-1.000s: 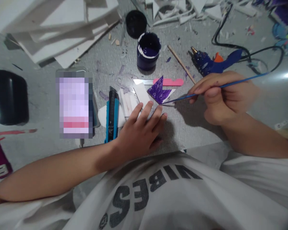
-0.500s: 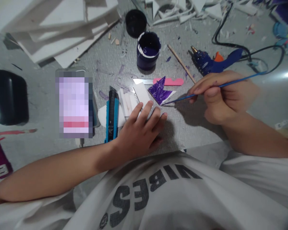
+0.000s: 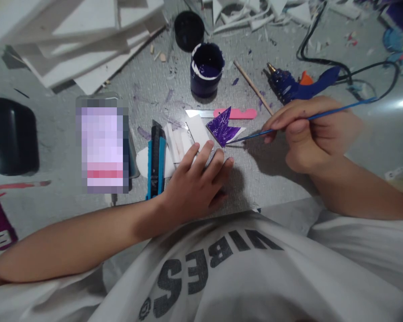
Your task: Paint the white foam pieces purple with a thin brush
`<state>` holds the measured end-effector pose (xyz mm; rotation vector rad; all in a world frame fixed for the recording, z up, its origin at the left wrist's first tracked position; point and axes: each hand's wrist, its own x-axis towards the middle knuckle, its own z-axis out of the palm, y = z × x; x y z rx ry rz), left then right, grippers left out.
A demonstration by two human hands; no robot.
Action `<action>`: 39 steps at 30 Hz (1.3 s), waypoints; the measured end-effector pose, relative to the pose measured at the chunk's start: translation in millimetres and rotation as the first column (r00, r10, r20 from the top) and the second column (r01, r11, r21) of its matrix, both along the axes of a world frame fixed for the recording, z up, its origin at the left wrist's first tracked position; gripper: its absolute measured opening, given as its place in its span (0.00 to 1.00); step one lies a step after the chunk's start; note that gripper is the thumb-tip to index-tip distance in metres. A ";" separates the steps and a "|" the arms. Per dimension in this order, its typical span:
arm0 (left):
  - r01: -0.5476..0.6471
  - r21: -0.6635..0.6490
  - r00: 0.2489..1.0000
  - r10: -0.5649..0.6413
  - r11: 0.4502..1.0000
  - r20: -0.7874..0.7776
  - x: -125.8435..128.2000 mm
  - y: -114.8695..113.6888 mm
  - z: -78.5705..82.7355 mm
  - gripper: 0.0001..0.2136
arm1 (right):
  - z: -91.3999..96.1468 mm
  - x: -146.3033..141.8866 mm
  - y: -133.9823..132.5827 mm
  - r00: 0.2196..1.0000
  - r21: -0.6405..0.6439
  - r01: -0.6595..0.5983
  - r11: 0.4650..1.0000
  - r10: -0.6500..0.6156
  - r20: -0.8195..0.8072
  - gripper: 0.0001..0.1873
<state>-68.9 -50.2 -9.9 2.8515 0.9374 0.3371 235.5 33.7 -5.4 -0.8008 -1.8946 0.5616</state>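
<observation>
My right hand point(image 3: 310, 134) pinches a thin blue paintbrush point(image 3: 336, 109), its tip at the lower edge of a small notched foam piece point(image 3: 223, 127). Purple paint covers most of that piece; a white strip shows along its right point. Palm down, my left hand point(image 3: 201, 179) lies with fingers spread, fingertips at a white foam strip point(image 3: 199, 130). Beside it is a blue and black box cutter point(image 3: 156, 161). A pink-handled blade point(image 3: 235, 114) lies just behind the painted piece, which partly covers it. An open jar of purple paint point(image 3: 205, 82) stands farther back.
A blue glue gun point(image 3: 295, 85) with a black cord lies at the back right, near a wooden stick point(image 3: 253, 87). The jar's dark lid point(image 3: 189, 31), stacked white foam sheets point(image 3: 87, 49) and foam scraps point(image 3: 255, 15) are at the back. A phone point(image 3: 131, 152) lies left.
The brush tip has shifted very slightly along the painted piece's lower edge. My left hand stays in place, and the whole view has moved a little.
</observation>
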 end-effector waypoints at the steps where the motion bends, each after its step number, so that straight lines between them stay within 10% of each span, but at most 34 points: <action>1: -0.004 -0.008 1.000 0.004 1.000 0.005 0.1 -0.3 -0.5 0.36 | -0.2 0.5 0.0 1.000 0.008 -0.002 1.000 0.002 0.010 0.15; 39: -0.020 -0.042 1.000 0.020 0.999 0.000 0.7 -1.1 0.2 0.35 | -2.4 1.3 -0.1 0.999 -0.015 0.023 1.000 -0.023 0.037 0.14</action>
